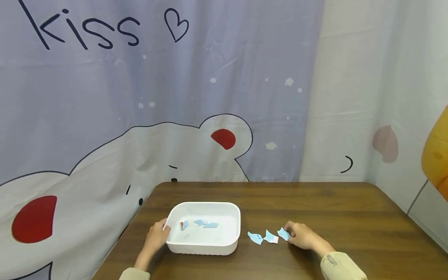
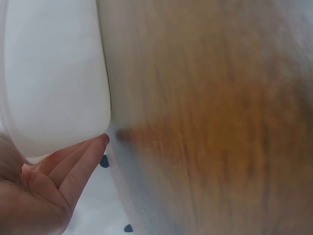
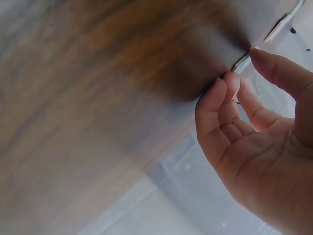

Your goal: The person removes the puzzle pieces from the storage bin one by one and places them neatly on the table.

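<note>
Nearest, the left hand (image 1: pixel 157 235) holds the side of a white plastic basin (image 1: pixel 202 249), while the right hand (image 1: pixel 301 235) pinches the edge of the rightmost torn light-blue paper scrap (image 1: pixel 282 234) on the wooden table (image 1: pixel 315 200). With so slight a hold, the thin paper might slip or tear. Two more scraps (image 1: pixel 270 237) lie between it and the basin, whose wall separates them from the pieces inside (image 1: pixel 210 225). Behind hangs a cartoon-print curtain (image 1: pixel 252 77).

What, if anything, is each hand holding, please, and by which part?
Left hand: a white rectangular plastic tub, left end. Right hand: the rightmost jagged light-blue paper scrap, right edge.
</note>
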`<move>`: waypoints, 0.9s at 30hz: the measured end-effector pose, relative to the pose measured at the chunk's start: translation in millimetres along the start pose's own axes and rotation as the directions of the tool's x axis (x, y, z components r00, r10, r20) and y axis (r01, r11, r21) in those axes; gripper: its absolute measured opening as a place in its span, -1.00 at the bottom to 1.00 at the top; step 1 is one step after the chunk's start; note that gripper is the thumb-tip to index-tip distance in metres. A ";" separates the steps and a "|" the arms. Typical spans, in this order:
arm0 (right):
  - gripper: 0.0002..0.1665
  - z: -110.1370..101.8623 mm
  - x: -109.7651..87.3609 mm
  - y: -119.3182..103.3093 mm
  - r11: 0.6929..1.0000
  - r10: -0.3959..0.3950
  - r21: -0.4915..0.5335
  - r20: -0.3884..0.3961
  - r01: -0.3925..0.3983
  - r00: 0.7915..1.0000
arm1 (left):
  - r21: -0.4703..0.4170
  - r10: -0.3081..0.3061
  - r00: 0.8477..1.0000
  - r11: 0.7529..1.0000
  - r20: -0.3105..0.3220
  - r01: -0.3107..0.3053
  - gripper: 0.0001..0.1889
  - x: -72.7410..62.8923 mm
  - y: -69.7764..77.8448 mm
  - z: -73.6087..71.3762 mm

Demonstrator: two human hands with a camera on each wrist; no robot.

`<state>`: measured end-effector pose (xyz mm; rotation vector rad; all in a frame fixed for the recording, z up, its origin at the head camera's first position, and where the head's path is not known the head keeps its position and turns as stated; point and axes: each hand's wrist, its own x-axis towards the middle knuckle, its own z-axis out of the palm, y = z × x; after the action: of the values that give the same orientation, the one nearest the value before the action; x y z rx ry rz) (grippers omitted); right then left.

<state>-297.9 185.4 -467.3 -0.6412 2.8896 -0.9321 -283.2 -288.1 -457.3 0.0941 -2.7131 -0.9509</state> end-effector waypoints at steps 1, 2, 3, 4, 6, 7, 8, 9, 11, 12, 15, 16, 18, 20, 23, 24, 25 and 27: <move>-0.68 -1.4 0.8 0.9 1.000 -0.011 0.006 0.006 0.011 1.000 | -0.002 -0.001 1.000 1.000 -0.002 0.001 -0.57 0.1 -0.1 0.0; -0.65 -2.9 1.9 2.0 1.000 -0.019 0.014 0.010 0.019 1.000 | -0.004 -0.003 1.000 1.000 -0.004 0.003 -0.57 0.2 -0.2 0.2; -0.63 -4.3 2.9 2.9 0.999 -0.028 0.019 0.008 0.027 1.000 | -0.005 -0.003 1.000 1.000 -0.005 0.003 -0.57 0.4 -0.3 0.3; -0.60 -5.3 3.8 3.6 0.999 -0.030 0.030 0.002 0.030 1.000 | -0.007 -0.002 1.000 1.000 -0.006 0.002 -0.57 0.4 -0.3 0.4; -0.55 -6.1 6.6 3.4 0.999 -0.024 0.038 -0.046 0.026 0.999 | -0.012 -0.003 1.000 1.000 -0.006 0.002 -0.57 0.4 -0.1 0.9; -0.54 -5.9 8.3 2.4 0.999 -0.014 0.049 -0.074 0.018 0.997 | -0.014 -0.001 1.000 1.000 -0.006 0.001 -0.57 0.3 0.0 1.1; -0.54 -5.3 10.4 1.1 0.998 -0.011 0.054 -0.108 0.017 0.994 | -0.016 0.000 1.000 1.000 -0.008 0.000 -0.57 0.1 -0.1 1.3; -0.54 -4.5 12.8 -1.0 0.998 -0.010 0.056 -0.142 0.018 0.990 | -0.016 -0.001 1.000 1.000 -0.012 0.001 -0.57 -0.3 -0.1 1.5; -0.55 -2.4 18.7 -7.1 0.998 -0.013 0.056 -0.206 0.026 0.979 | -0.017 -0.006 1.000 1.000 -0.019 0.006 -0.57 -1.0 -0.6 1.9; -0.56 -1.5 21.6 -11.1 0.998 -0.015 0.062 -0.226 0.030 0.974 | -0.017 -0.007 1.000 1.000 -0.020 0.007 -0.57 -1.3 -0.8 2.1; -0.58 3.0 30.9 -24.1 0.995 -0.026 0.087 -0.273 0.052 0.962 | -0.018 -0.009 1.000 1.000 -0.016 0.009 -0.57 -1.6 -2.1 3.5; -0.59 5.5 34.6 -29.0 0.993 -0.032 0.099 -0.292 0.063 0.956 | -0.019 -0.008 1.000 1.000 -0.013 0.008 -0.57 -1.4 -2.7 4.0; -0.63 12.1 43.3 -39.3 0.988 -0.036 0.133 -0.326 0.083 0.945 | -0.021 -0.004 1.000 1.000 -0.012 0.003 -0.56 -1.1 -3.3 4.6; -0.67 20.6 53.6 -50.4 0.979 -0.045 0.170 -0.361 0.113 0.931 | -0.023 -0.003 1.000 1.000 -0.020 0.002 -0.56 -0.9 -3.5 4.8; -0.72 33.7 68.4 -68.4 0.961 -0.075 0.216 -0.389 0.170 0.918 | -0.022 -0.003 1.000 1.000 -0.030 0.002 -0.57 -0.8 -3.4 3.9; -0.73 37.7 72.3 -74.7 0.954 -0.087 0.231 -0.393 0.190 0.915 | -0.021 -0.004 1.000 1.000 -0.031 0.003 -0.57 -0.7 -3.3 3.6; -0.74 41.3 75.7 -80.9 0.947 -0.099 0.245 -0.395 0.209 0.913 | -0.022 -0.004 1.000 1.000 -0.031 0.003 -0.58 -0.4 -3.0 3.6; -0.75 47.9 82.0 -93.1 0.934 -0.114 0.269 -0.401 0.236 0.909 | -0.021 0.001 0.999 1.000 -0.032 -0.001 -0.58 0.7 -2.4 4.2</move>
<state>-330.5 58.2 -446.4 -0.7792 2.9216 -1.6709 -285.1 -287.5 -461.8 0.1030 -2.6738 -0.9686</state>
